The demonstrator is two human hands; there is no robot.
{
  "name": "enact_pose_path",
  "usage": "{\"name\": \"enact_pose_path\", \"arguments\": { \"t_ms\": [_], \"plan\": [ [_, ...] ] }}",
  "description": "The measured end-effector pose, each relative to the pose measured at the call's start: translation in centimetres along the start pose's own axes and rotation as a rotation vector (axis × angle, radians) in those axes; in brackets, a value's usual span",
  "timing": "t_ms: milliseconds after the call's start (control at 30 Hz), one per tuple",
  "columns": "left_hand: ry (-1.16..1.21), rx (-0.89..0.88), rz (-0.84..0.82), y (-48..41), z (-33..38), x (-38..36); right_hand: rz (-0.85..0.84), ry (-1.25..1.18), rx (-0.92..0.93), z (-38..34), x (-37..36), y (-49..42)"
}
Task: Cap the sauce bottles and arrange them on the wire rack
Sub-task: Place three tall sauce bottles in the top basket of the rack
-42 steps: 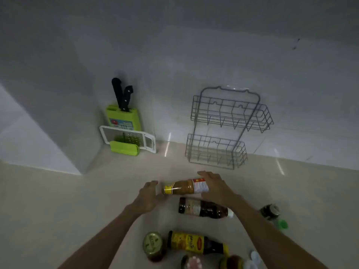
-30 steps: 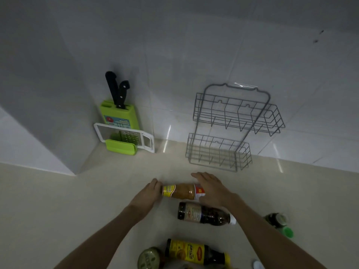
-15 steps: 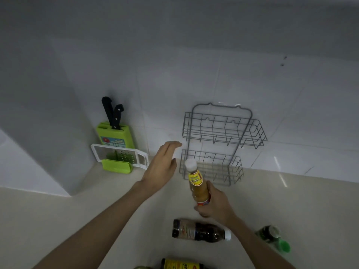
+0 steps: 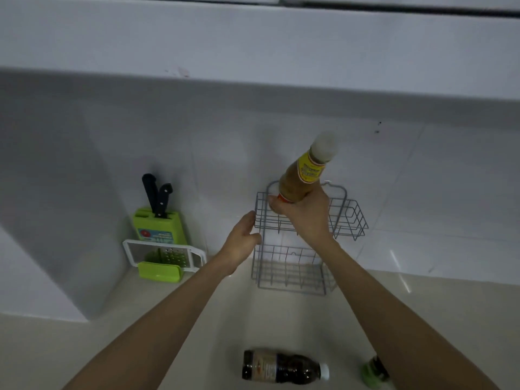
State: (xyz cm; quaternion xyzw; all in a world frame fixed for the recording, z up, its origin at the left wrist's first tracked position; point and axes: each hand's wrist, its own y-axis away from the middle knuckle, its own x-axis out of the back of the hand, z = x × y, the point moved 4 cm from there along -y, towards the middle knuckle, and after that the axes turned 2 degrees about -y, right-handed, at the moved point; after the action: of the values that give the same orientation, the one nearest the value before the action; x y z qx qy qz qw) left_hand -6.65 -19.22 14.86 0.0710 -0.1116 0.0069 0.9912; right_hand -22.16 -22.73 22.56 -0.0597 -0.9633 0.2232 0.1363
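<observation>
A grey two-tier wire rack (image 4: 353, 220) stands against the tiled wall. My right hand (image 4: 305, 215) grips the base of an orange-brown sauce bottle (image 4: 302, 175) with a white cap and yellow neck label, held upright and slightly tilted over the rack's upper tier. My left hand (image 4: 243, 240) touches the left edge of the upper tier with its fingers curled at the wire. A dark sauce bottle (image 4: 281, 367) with a white cap lies on its side on the counter in front. A green-capped bottle (image 4: 374, 371) shows partly beside my right forearm.
A green knife block (image 4: 159, 223) with two black-handled knives stands at the back left, with a white-framed grater (image 4: 163, 253) leaning in front of it. A white wall corner (image 4: 56, 220) juts out on the left. An overhead cabinet edge (image 4: 253, 52) runs above.
My right hand has lifted the orange-brown bottle from the counter, turned it upright and raised it to the rack's upper tier. My left hand let go of the bottle and moved to the rack's left edge.
</observation>
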Motion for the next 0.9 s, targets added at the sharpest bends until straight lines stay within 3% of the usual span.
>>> {"name": "enact_pose_path", "arguments": {
  "t_ms": [500, 600, 767, 900],
  "plan": [
    [0.086, -0.025, -0.143, -0.5, -1.1, 0.6, -0.214, 0.140, -0.101, 3.4, -4.2, -2.2],
    [0.065, -0.021, -0.144, -1.0, -1.5, 0.8, -0.313, 0.178, -0.097, 3.3, -4.8, -2.6],
    [-0.003, -0.031, -0.161, -1.3, -1.9, 0.6, -0.238, 0.248, -0.048, 3.6, -5.4, -2.1],
    [-0.093, -0.036, -0.150, -1.2, -2.1, 0.7, -0.328, 0.207, -0.069, 3.1, -5.0, -1.2]
  ]
}}
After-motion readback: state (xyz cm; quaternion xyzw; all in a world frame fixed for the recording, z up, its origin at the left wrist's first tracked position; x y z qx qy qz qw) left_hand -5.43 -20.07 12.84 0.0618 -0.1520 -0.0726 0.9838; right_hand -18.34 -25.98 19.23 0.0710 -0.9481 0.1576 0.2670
